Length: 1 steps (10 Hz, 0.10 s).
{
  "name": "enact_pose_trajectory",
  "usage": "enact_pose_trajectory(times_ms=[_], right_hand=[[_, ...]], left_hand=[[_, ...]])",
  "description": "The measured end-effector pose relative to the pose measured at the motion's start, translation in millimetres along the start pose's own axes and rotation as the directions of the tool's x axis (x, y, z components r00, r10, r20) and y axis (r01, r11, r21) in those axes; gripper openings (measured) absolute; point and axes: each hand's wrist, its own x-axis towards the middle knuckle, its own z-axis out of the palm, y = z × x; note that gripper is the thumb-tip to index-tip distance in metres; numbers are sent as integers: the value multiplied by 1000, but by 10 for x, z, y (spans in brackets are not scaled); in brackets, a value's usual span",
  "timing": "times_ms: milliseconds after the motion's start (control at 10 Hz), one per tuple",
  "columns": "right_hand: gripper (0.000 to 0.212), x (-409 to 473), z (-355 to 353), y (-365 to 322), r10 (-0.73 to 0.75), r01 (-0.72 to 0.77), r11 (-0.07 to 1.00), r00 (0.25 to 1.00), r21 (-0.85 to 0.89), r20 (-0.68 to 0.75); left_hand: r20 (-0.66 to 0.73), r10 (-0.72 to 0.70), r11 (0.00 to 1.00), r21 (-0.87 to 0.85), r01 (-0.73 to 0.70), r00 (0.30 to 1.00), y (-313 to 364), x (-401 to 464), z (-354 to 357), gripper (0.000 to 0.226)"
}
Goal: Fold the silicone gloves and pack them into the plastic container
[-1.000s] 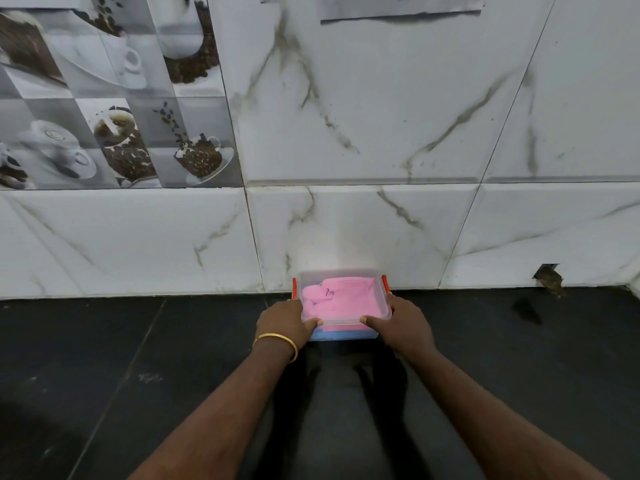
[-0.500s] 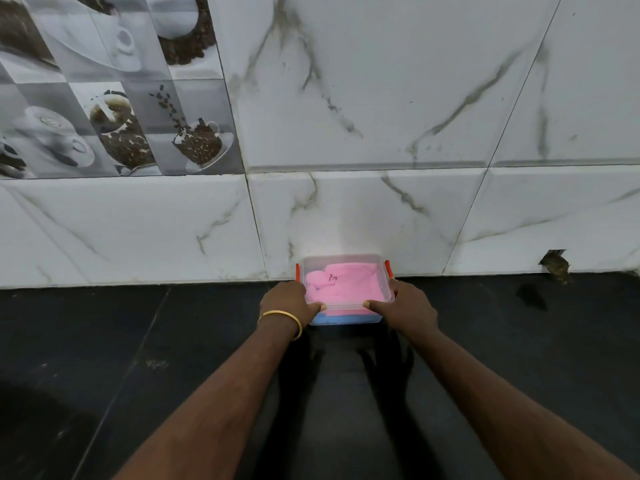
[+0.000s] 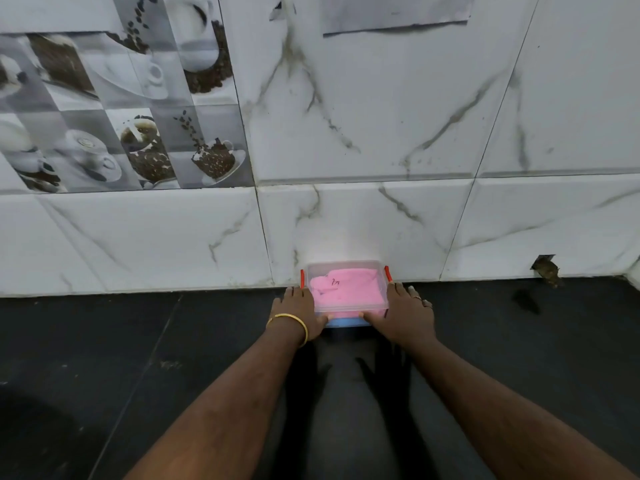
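No legible text or labels

**One camera on my head, looking forward and down**

There is only the one view, worn on my head. It faces ahead and tilts down along my outstretched forearms toward the dark counter (image 3: 104, 358) and the marble-tiled wall (image 3: 381, 116) rising behind it. The lens is wide: the tile seams bow, and the wall fills the upper half. My arms enter from the bottom edge and run away from me, so my left hand (image 3: 298, 315) and right hand (image 3: 405, 311) sit far out, small and just below centre, at the plastic container (image 3: 346, 268) standing against the wall's foot.
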Motion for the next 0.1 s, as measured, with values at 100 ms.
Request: enact_pose_trajectory(times_ms=[100], right_hand=[[96, -96, 66, -123, -73, 60, 996, 978, -71, -197]], left_hand=[[-77, -14, 998, -68, 9, 997, 8, -112, -17, 93]])
